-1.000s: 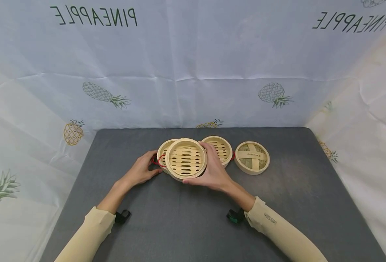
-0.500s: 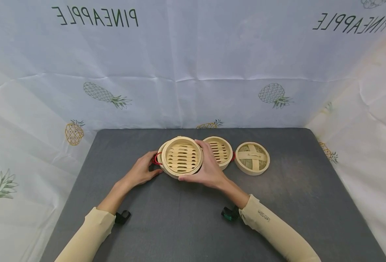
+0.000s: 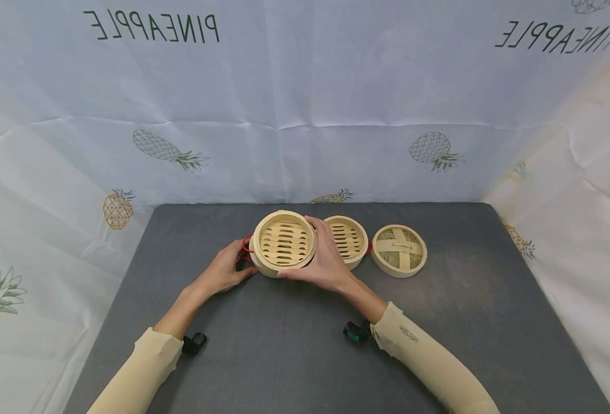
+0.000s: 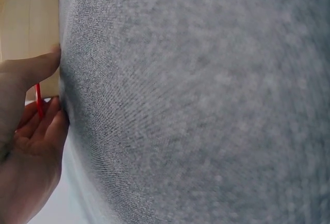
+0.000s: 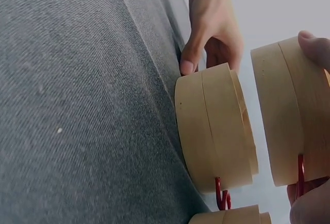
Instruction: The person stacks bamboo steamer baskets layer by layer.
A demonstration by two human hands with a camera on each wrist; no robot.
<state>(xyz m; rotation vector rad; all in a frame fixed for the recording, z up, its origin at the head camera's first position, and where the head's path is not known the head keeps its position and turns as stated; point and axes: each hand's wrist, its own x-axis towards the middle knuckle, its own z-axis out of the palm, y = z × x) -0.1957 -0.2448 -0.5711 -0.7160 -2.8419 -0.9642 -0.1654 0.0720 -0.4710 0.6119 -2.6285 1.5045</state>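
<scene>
round, slatted bamboo steamer moved left, right grip clasping it, left grip cupping the lower steamer

I list, along the far edge of the grey fabric-covered tabletop: left of centre, one lower round pale bamboo basket, the bare left hand at its left side. Above it, apart: one raised round slatted pale bamboo basket, the bare right hand at its right. Right of these, behind that hand: one third round slatted pale bamboo basket. Rightmost, toward the far right corner: one round woven bamboo lid. Beyond the edge: one white printed fabric backdrop.
</scene>
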